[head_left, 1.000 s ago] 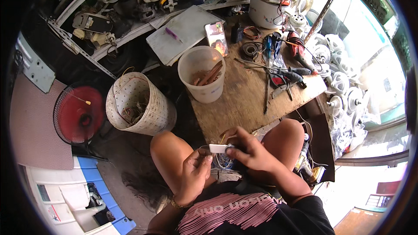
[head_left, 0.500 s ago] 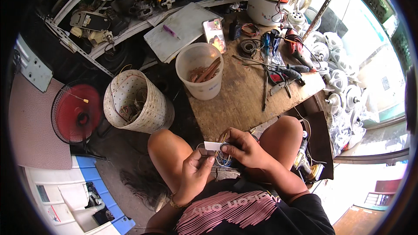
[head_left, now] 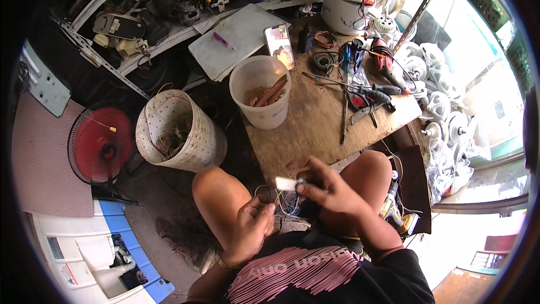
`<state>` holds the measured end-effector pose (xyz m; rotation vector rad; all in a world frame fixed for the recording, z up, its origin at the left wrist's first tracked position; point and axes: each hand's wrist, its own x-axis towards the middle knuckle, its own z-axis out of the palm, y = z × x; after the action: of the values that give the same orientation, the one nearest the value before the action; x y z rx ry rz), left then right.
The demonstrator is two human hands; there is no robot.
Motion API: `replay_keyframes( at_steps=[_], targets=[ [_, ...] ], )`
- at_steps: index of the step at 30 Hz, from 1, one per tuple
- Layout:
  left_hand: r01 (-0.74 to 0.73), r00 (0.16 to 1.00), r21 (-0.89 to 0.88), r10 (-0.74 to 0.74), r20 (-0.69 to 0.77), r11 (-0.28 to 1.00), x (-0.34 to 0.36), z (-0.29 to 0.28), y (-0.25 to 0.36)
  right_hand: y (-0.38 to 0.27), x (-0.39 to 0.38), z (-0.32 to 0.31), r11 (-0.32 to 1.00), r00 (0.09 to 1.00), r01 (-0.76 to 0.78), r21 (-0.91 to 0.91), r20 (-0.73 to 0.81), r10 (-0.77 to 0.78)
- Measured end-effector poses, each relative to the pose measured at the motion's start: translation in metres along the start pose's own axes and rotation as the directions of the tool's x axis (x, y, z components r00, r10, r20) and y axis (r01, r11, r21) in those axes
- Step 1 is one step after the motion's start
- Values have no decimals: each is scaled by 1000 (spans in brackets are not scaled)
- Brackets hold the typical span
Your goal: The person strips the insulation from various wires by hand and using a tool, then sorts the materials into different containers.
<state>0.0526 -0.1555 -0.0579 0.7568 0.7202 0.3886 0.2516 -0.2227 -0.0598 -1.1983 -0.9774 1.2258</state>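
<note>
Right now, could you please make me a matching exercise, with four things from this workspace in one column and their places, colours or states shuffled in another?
Things:
1. White piece
2. Pen
3. Fan
4. Phone

Descriptions:
A. Upright, red, left of the bucket
B. Its screen is lit
C. In the grip of the right hand
D. Purple, lying on the notebook

Right pairs: 1-C, 2-D, 3-A, 4-B.
</note>
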Motion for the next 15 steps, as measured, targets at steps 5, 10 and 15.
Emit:
replay_keyframes(
  at_steps=[5, 10, 15],
  targets=[
    [11, 999, 0, -11, 46, 1000, 0, 0, 2, 10, 1, 12, 999, 1000, 18, -47, 8, -18],
    [-8, 999, 58, 7, 31, 998, 0, 2, 1, 6, 3, 13, 991, 999, 47, -123, -11, -49],
    [-44, 998, 125, 39, 45, 991, -1, 1, 0, 4, 3, 14, 991, 999, 24, -131, -22, -27]
  ],
)
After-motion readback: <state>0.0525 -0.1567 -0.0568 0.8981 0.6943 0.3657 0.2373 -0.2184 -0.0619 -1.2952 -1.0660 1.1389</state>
